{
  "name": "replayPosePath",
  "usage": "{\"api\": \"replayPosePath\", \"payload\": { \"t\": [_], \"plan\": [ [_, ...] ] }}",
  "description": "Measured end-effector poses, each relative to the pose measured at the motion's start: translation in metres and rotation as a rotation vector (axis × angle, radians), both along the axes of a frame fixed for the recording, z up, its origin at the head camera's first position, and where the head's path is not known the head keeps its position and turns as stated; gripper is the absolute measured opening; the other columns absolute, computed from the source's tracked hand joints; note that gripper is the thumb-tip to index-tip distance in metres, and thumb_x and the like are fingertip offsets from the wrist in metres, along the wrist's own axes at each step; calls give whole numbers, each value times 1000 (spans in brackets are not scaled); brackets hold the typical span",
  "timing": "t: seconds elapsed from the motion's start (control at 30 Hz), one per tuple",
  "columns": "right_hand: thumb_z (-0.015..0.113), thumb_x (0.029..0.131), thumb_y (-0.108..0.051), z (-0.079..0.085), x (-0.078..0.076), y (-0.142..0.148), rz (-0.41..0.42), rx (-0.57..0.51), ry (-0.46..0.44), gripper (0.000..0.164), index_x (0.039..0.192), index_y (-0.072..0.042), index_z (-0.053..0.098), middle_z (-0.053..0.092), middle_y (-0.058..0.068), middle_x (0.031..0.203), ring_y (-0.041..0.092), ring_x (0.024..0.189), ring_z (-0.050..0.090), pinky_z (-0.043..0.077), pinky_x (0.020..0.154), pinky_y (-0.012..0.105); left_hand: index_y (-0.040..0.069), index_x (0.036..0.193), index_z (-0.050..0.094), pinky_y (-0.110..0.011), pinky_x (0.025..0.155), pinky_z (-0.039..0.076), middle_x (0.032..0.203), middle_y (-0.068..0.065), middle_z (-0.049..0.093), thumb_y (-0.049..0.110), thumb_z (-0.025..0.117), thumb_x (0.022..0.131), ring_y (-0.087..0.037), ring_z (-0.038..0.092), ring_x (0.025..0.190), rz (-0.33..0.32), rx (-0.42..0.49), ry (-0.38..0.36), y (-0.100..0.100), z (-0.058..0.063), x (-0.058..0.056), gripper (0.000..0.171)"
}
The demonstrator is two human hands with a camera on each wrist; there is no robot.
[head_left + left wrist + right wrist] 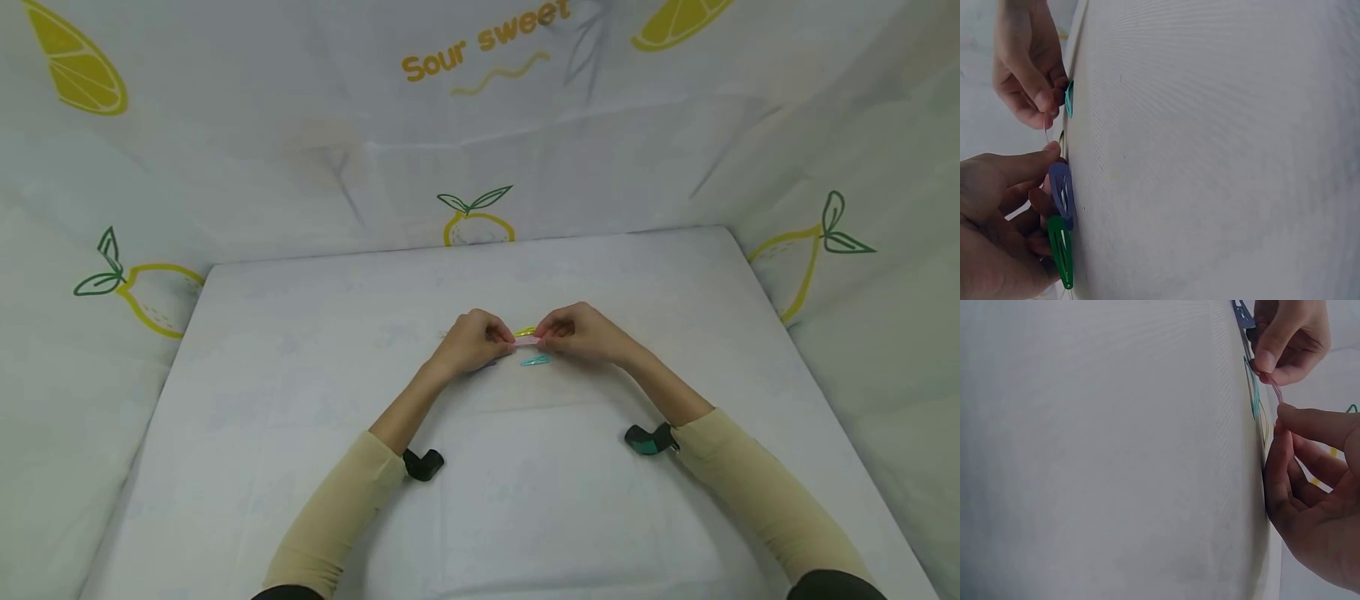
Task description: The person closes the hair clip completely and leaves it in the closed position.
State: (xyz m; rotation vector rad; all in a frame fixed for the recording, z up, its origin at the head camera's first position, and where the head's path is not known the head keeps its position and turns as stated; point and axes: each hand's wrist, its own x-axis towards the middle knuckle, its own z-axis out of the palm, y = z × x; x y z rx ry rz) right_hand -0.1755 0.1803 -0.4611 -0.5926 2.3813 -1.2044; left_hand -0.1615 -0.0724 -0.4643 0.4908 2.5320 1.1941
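Between my two hands a slim pink hair clip (527, 340) is held just over the white table. My left hand (474, 342) pinches one end with thumb and fingertips, and my right hand (581, 333) pinches the other. A yellow snap hair clip (525, 331) lies just behind it, and a teal one (536, 361) in front. In the left wrist view, a purple snap clip (1061, 190) and a green one (1060, 253) lie by my left hand's fingers. The pink clip's ends are hidden by the fingertips.
A white cloth covers the table (525, 483). White curtains with lemon prints (480, 227) stand along the back and both sides. Dark wrist cameras (423, 465) are worn at both sleeve cuffs.
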Motion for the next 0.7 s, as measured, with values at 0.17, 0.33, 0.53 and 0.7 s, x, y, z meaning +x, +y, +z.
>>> {"api": "replayPosePath", "payload": {
  "t": [0.17, 0.33, 0.53, 0.7],
  "plan": [
    [81, 97, -9, 1, 0, 0, 0, 6, 13, 16, 110, 1, 79, 77, 11, 96, 14, 83, 64, 51, 78, 18, 3, 98, 82, -21, 68, 45, 87, -8, 77, 11, 82, 96, -10, 60, 73, -3, -9, 1, 2, 0, 0, 8],
    [80, 97, -9, -1, 0, -1, 3, 3, 12, 16, 110, 2, 79, 78, 14, 97, 15, 84, 65, 51, 78, 17, 4, 97, 81, -21, 67, 44, 86, -8, 76, 11, 83, 96, -10, 59, 72, 1, -11, 7, 2, 1, 0, 8],
    [80, 98, -10, 0, 1, -1, 3, 0, 6, 18, 110, 2, 78, 78, 14, 97, 15, 84, 65, 51, 78, 17, 3, 97, 81, -20, 67, 44, 85, -8, 76, 10, 82, 96, -10, 59, 72, 1, -4, 3, 2, 2, 1, 7],
    [80, 98, -10, 0, 1, 1, 0, 0, 1, 18, 111, 2, 78, 78, 14, 98, 15, 85, 65, 51, 79, 17, 3, 97, 81, -20, 66, 44, 85, -8, 76, 11, 82, 96, -10, 58, 71, 1, -2, -10, 2, 2, 1, 8]
  ]
}}
